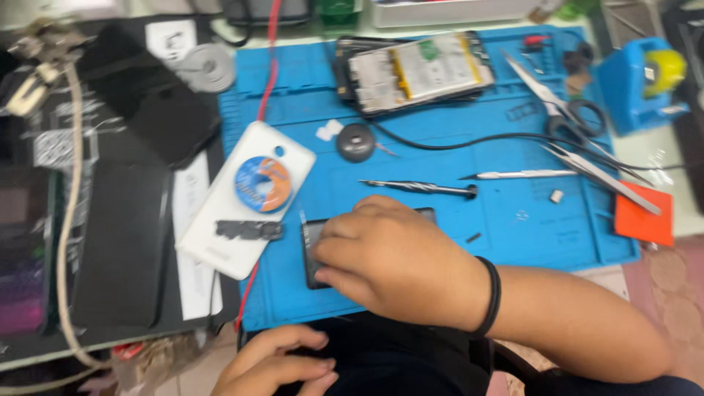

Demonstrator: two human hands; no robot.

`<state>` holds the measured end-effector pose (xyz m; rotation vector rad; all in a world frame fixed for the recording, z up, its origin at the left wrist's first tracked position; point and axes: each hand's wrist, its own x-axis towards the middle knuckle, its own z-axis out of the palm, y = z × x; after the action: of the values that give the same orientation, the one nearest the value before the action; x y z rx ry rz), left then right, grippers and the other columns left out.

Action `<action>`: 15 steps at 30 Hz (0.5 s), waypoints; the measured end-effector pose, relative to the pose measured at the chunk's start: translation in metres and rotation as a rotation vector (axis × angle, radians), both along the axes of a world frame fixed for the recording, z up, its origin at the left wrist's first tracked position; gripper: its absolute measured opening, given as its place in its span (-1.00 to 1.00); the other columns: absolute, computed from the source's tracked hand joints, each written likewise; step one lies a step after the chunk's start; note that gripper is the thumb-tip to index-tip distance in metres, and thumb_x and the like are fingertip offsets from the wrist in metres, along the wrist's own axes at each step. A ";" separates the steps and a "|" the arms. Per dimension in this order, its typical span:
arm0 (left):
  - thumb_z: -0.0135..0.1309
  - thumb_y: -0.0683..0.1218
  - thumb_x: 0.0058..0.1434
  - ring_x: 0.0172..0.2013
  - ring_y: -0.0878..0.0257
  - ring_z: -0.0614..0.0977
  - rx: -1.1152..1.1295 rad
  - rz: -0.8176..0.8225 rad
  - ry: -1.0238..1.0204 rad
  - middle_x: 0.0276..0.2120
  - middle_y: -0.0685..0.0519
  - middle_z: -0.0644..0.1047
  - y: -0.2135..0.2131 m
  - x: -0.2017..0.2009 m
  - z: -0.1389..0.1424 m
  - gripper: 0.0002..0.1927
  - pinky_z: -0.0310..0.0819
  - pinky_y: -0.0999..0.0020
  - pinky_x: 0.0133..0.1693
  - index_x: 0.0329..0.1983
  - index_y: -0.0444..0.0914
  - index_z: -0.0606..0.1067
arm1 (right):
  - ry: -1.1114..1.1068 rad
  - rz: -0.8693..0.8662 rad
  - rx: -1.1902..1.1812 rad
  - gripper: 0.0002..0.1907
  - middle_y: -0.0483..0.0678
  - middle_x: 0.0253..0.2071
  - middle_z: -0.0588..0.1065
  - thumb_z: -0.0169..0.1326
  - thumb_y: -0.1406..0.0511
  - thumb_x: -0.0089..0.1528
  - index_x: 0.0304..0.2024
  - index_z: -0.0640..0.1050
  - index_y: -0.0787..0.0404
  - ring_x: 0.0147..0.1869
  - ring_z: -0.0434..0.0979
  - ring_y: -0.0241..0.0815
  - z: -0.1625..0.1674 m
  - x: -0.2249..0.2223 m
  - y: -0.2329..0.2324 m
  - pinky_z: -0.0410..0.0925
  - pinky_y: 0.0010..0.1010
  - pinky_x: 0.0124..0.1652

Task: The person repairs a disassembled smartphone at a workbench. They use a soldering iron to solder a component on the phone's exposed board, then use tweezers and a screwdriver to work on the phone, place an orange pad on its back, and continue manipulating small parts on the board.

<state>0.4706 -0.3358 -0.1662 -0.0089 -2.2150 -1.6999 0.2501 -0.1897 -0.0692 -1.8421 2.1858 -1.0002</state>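
Pressing down on a small dark flat part (317,253) near the front edge of the blue mat (440,154), with the right hand (396,260) spread palm-down over it, fingers flat on its left end rather than curled into a grip. Resting low by the lap, off the worktop, the left hand (275,363) with fingers loosely bent and holding nothing.

Seems to be the seating or steadying stage of phone repair work: part held flat against the mat, tools lying unused. Calls next, most likely, for a tool or a lift of the part, and for keeping pressure even so the thin piece does not flex or slide.

Lying just beyond the knuckles, a slim screwdriver (422,188); further right, tweezers (601,176) and scissors (561,103). At the far side of the mat, an opened phone body (414,73) with its insides showing. Left of the hand, a white back cover (242,202) carrying a round spool (262,183).

Hidden under the palm: most of the dark part, so its kind cannot be told. Blurred throughout by motion; small bits on the mat too soft to name. Cut off at the lower edge, the left wrist.
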 end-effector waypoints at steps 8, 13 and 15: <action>0.54 0.01 -0.08 -0.44 0.49 0.67 -0.297 -0.133 0.041 -0.42 0.21 0.64 -0.037 0.001 -0.021 -0.65 0.57 0.56 -0.39 -0.29 -0.11 0.63 | 0.131 -0.622 0.096 -0.85 0.02 -0.24 0.61 0.23 0.31 0.24 -0.15 0.65 0.19 -0.23 0.62 -0.03 0.013 -0.053 0.096 0.44 -0.27 -0.21; 0.54 -0.01 -0.21 -0.39 0.31 0.72 -0.320 0.076 0.025 -0.43 0.10 0.63 -0.011 -0.019 0.005 -0.62 0.66 0.43 -0.34 -0.41 -0.16 0.57 | 0.178 -0.872 0.239 -0.80 0.05 -0.23 0.61 0.26 0.29 0.27 -0.05 0.66 0.17 -0.22 0.63 -0.04 0.011 -0.089 0.152 0.44 -0.28 -0.19; 0.49 -0.01 -0.18 -0.32 0.23 0.70 -0.360 0.101 0.086 -0.39 0.08 0.61 -0.008 -0.028 0.015 -0.62 0.61 0.37 -0.25 -0.37 -0.16 0.55 | 0.156 -0.940 0.261 -0.78 0.03 -0.23 0.61 0.26 0.27 0.27 -0.04 0.66 0.16 -0.23 0.63 -0.06 0.008 -0.096 0.175 0.44 -0.28 -0.18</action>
<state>0.4423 -0.3441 -0.1517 -0.0571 -2.3807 -1.2077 0.1538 -0.0145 -0.0613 -0.7507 3.1531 -0.5952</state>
